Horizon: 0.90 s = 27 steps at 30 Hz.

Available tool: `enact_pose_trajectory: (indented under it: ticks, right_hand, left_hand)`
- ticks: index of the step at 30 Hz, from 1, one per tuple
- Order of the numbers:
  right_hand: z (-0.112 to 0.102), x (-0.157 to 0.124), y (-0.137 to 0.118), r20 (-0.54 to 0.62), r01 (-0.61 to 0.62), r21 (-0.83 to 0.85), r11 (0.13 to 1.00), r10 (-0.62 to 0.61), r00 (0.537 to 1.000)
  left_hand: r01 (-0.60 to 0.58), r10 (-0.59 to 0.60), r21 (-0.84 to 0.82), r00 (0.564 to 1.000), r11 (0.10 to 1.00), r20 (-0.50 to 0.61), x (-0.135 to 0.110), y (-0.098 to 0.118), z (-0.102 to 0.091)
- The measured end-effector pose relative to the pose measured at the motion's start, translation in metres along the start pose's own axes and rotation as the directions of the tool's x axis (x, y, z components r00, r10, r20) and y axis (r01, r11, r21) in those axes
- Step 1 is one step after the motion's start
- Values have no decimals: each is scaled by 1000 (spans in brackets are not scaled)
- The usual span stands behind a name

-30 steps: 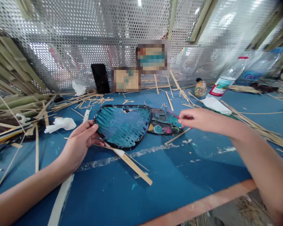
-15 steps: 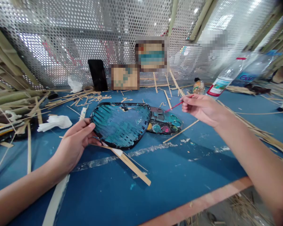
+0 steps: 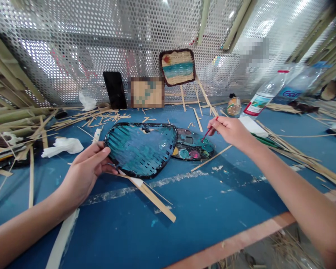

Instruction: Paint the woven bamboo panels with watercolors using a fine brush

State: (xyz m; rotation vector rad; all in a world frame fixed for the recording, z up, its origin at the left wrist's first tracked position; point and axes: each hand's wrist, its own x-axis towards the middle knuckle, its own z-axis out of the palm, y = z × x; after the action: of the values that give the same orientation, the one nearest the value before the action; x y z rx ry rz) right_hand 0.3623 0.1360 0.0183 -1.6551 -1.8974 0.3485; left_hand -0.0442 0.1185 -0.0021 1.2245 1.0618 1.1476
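My left hand [image 3: 91,166] is closed on the left edge of a woven panel [image 3: 140,149] with a black rim, its slats painted blue and teal. The panel's right side overlaps a dark paint palette [image 3: 189,139], whose wells hold teal, pink and yellow paint. Between the fingertips of my right hand [image 3: 225,129] is a thin red paintbrush [image 3: 208,132]. The brush tip points down at a teal well on the palette's right side. Under the panel's lower edge lies a flat bamboo strip [image 3: 156,200].
A black phone [image 3: 115,90] and a striped woven panel [image 3: 178,68] stand by the perforated metal wall. Plastic bottles [image 3: 264,95] are at the back right. Crumpled tissue [image 3: 63,147] and bamboo strips [image 3: 98,117] lie on the left. A wooden edge [image 3: 232,241] borders the blue table.
My right hand has moved slightly left and down. The brush has swung from the palette's middle to a teal well on its right. My left hand still grips the panel.
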Motion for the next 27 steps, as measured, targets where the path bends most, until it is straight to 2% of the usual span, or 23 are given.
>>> enact_pose_trajectory:
  ticks: [5,7,10,12,16,19,24,27]
  right_hand:
    - [0,-2,-3,-40,-2,22,1000,2,999]
    - [0,-5,-9,-143,28,124,992,-10,990]
    - [4,-15,-25,-358,139,322,937,-15,934]
    - [10,-25,-40,-395,232,394,889,-65,917]
    - [26,-49,-66,-255,339,287,896,-269,929]
    - [34,-58,-73,-193,394,222,892,-355,915]
    - [40,-54,-67,-139,312,179,933,-290,947]
    - [40,-51,-66,-13,308,233,922,-314,949]
  left_hand:
    - [6,-6,28,1000,1000,19,0,0,-1]
    - [4,-5,31,999,1000,36,-1,0,-1]
    - [-10,8,29,998,1000,64,-1,-1,0]
    - [-18,16,32,998,999,65,-1,-1,0]
    - [-13,12,25,999,1000,49,-2,-1,1]
    - [-17,16,13,998,1000,60,-2,0,1]
    - [-18,17,16,998,1000,54,-2,0,3]
    - [-12,12,9,999,1000,40,-1,-1,3]
